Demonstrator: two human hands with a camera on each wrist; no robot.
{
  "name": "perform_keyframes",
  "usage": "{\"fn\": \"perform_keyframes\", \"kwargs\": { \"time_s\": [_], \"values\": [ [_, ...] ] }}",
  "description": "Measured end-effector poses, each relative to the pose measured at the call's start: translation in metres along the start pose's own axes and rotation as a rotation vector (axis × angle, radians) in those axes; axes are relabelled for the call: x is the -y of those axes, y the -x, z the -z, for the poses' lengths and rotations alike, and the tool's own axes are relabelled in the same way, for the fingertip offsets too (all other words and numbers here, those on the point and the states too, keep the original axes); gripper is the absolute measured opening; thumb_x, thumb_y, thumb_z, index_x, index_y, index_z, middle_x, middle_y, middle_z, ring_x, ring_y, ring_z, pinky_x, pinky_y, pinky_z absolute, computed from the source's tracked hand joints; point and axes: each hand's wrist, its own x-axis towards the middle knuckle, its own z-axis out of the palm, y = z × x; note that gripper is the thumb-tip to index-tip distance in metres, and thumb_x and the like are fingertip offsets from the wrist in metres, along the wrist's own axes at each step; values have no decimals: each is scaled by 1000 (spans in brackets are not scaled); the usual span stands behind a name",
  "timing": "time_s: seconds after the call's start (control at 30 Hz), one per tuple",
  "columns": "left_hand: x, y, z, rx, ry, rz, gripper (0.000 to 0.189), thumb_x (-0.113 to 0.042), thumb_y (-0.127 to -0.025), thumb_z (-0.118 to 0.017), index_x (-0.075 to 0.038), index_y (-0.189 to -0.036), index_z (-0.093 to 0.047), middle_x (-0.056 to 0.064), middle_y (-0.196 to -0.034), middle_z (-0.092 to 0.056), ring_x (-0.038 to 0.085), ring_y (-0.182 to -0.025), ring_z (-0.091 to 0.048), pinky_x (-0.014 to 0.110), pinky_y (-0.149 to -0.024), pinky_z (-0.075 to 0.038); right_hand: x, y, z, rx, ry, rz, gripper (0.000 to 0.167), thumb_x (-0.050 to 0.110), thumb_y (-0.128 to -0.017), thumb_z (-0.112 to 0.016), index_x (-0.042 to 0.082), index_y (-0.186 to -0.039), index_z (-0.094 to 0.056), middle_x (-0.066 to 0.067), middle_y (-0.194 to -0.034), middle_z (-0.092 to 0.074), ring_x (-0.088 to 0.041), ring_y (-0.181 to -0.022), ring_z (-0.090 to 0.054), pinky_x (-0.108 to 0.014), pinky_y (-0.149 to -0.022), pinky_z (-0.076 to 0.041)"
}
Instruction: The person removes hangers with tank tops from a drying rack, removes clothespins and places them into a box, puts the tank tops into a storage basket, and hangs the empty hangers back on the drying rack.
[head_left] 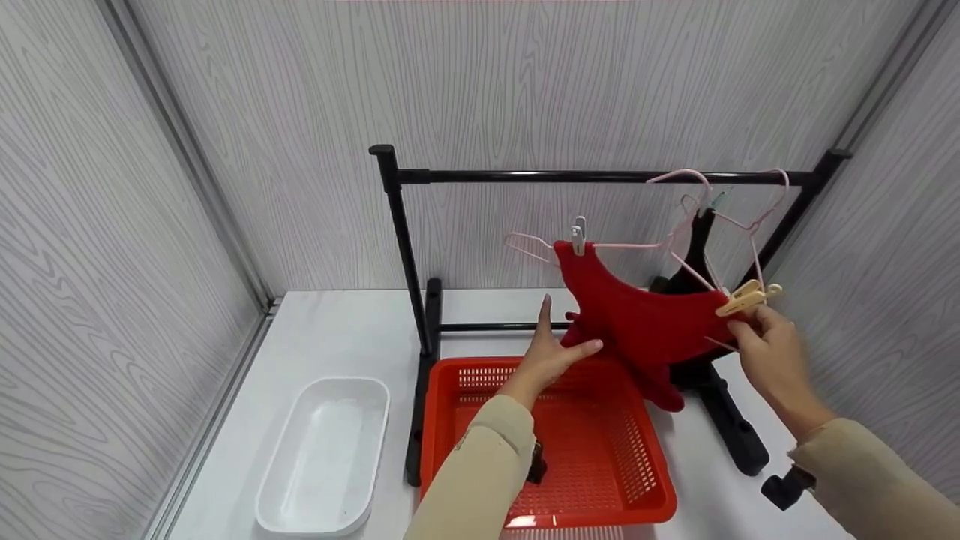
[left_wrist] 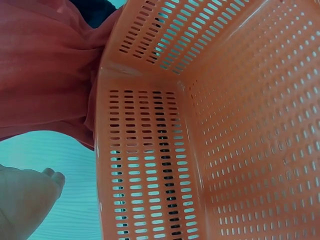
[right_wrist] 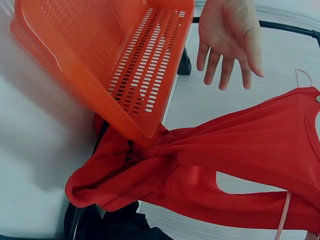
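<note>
A red sleeveless top [head_left: 645, 322] hangs from a pink wire hanger [head_left: 626, 246] on the rack. One shoulder is clipped by a white clothespin [head_left: 577, 238], the other by a yellow clothespin [head_left: 742, 298]. My right hand [head_left: 772, 356] pinches the fabric just below the yellow clothespin. To the left of the top, my left hand [head_left: 547, 360] is held with fingers spread and thumb out, holding nothing; its palm shows in the right wrist view. The top's bunched lower part hangs at the corner of the orange basket [right_wrist: 135, 75].
A black rack with a crossbar [head_left: 525, 177] stands at the back. Behind the red top hangs a black garment [head_left: 699, 247] on another pink hanger [head_left: 780, 196]. The orange basket sits in front, with a white tray [head_left: 322, 450] to its left. Patterned walls enclose the table.
</note>
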Motion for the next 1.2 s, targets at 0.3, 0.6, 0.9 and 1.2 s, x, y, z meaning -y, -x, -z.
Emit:
{"fn": "perform_keyframes", "kwargs": {
  "time_s": [0.3, 0.6, 0.9, 1.2],
  "values": [
    [-2, -3, 10, -2, -71, -60, 117, -35, -79, -85, -23, -162, -4, 11, -166, -16, 28, -149, -24, 48, -118, -26, 1, 4, -7, 56, -54, 26, 18, 7, -96, -58, -4, -105, -68, 0, -88, -67, 4, -77, -54, -13, -68, -41],
    [5, -4, 20, -43, -101, -140, 80, -23, -81, -85, -9, -146, -41, 12, -154, -41, 27, -144, -35, 48, -117, -28, 0, 4, -15, 100, -79, 58, 17, 6, -96, -58, -4, -105, -68, -10, -94, -67, 2, -78, -56, -12, -69, -43],
    [13, -5, 16, -38, -163, -122, 46, -12, -91, -74, -6, -130, -50, 12, -128, -62, 25, -123, -57, 43, -104, -46, -3, 3, -17, 135, -100, 38, 19, 4, -97, -55, -4, -109, -67, -15, -97, -68, -1, -79, -58, -12, -68, -45],
    [17, -1, 15, -44, -335, -97, 33, -14, -98, -62, 5, -124, -63, 17, -121, -67, 30, -116, -62, 43, -101, -48, -3, 2, -17, 160, -105, 35, 20, 4, -98, -54, -7, -110, -65, -16, -101, -67, 1, -83, -58, -11, -71, -45]
  ]
}}
